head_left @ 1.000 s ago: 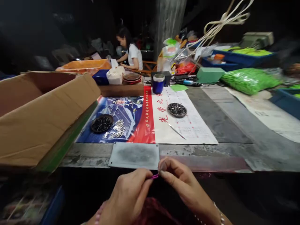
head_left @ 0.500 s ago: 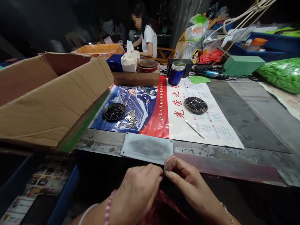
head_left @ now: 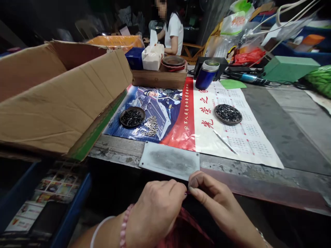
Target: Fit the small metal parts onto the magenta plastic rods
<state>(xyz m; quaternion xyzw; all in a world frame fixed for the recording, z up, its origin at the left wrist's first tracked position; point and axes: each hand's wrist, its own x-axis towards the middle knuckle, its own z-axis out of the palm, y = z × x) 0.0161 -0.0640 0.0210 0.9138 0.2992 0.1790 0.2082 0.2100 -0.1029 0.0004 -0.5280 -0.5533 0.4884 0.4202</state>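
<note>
My left hand [head_left: 160,208] and my right hand [head_left: 219,203] meet fingertip to fingertip just in front of the table edge. Both are closed in a pinch. What lies between the fingertips is too small to make out; a dark reddish speck shows there. Right beyond them, a pale grey metal plate [head_left: 169,160] with a dark smudged middle lies at the edge. Farther back, a round dish of small black parts [head_left: 132,117] stands beside a heap of tiny silvery rings [head_left: 150,126]. Another dish of dark parts [head_left: 228,114] and a slim silver tool [head_left: 224,142] are to the right.
A printed calendar poster [head_left: 178,136] covers the table middle. An open cardboard box [head_left: 64,100] stands left, above a blue crate [head_left: 84,196]. A blue jar [head_left: 207,75], a tissue pack [head_left: 153,57] and a green box [head_left: 289,69] are behind. A person [head_left: 174,34] sits beyond.
The view has shifted, so the table things appear farther right and the back ones a little higher. My hands keep the same pinch, fingertips together.
</note>
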